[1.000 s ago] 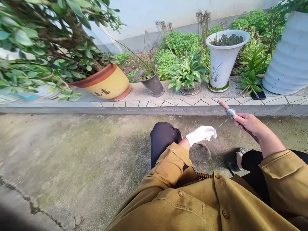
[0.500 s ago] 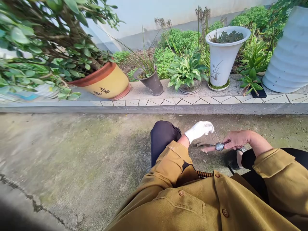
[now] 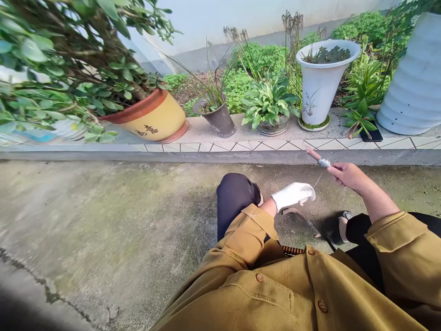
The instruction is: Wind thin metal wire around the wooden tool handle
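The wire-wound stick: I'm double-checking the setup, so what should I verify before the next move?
1. Right hand gripping the stick: ok, fingers wrapped around it.
2. Wire coil on the stick: ok, wound around it ahead of the hand.
3. Loose strand in the left hand: ok, it runs to the bent fingers.
4. Both hands gloved: not ok, the right is bare.
5. Stick tip off the tiled ledge: cannot tell, they overlap in this view.

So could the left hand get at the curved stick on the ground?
Probably yes: the gloved left hand looks near the curved stick with nothing visible between, though it seems to hold thin wire.
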Demonstrator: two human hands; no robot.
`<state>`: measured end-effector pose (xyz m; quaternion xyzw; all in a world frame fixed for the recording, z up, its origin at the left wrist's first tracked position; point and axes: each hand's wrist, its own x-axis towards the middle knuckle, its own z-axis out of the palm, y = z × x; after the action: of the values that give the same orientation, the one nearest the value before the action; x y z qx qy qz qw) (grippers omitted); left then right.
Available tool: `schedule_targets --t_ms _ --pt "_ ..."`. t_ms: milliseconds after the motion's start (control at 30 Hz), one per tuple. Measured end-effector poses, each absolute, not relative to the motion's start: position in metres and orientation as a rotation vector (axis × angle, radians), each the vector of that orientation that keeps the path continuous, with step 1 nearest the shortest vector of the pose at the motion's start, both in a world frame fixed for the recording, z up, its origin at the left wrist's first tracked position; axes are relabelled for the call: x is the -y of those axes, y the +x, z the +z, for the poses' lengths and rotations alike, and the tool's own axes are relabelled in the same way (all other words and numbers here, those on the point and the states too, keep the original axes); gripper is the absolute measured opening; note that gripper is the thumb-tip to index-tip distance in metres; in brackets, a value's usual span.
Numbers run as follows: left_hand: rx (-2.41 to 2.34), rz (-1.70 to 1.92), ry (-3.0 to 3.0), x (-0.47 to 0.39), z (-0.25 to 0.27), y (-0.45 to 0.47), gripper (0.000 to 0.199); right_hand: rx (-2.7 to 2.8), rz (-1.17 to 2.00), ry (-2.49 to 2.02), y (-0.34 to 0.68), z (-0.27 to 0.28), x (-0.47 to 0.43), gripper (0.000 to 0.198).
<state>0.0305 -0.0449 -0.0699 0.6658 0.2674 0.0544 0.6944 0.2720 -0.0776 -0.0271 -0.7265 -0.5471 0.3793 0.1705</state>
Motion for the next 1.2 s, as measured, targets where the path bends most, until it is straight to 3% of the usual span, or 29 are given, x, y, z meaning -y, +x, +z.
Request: schedule_targets --t_ms 100,167,333,467,567,667,800,933,1000,1067,1200 --pt "-0.622 0.118 1.509 0.048 -0.065 0.030 0.023 1.751 0.690 -2.459 0.276 -0.034 0.074 0.041" --pt "-0.633 0.150 1.530 0.045 -0.062 0.028 0.021 1.922 0.716 -2.547 0.274 -0.036 0.076 0.039" --pt "-0.672 0.239 1.533 0.030 -0.061 0.023 0.020 2.238 1.422 -2.258 0.256 -0.036 0.089 0.023" --pt "-0.732 0.339 1.531 0.022 -0.062 0.020 0.017 2.150 2.018 -1.731 0.244 -0.023 0.097 0.032" --pt "-0.764 0.433 1.566 0.020 -0.064 0.021 0.017 1.985 2.147 -1.290 0.244 -0.007 0.099 0.045" --pt "-0.781 0.460 1.557 0.024 -0.067 0.024 0.019 1.719 1.829 -1.300 0.254 0.000 0.096 0.046" --pt "-0.665 0.240 1.604 0.036 -0.062 0.024 0.020 1.417 1.249 -1.757 0.270 -0.012 0.084 0.046" --pt "-0.651 0.155 1.641 0.045 -0.049 0.021 0.016 1.709 0.834 -2.304 0.273 -0.029 0.075 0.038" --pt "-0.671 0.175 1.651 0.044 -0.043 0.020 0.015 1.961 0.812 -2.433 0.268 -0.033 0.076 0.034" --pt "-0.693 0.217 1.650 0.040 -0.040 0.020 0.015 2.150 1.004 -2.393 0.261 -0.035 0.080 0.030" --pt "-0.733 0.271 1.614 0.032 -0.042 0.019 0.015 2.204 1.782 -1.955 0.249 -0.029 0.092 0.028"
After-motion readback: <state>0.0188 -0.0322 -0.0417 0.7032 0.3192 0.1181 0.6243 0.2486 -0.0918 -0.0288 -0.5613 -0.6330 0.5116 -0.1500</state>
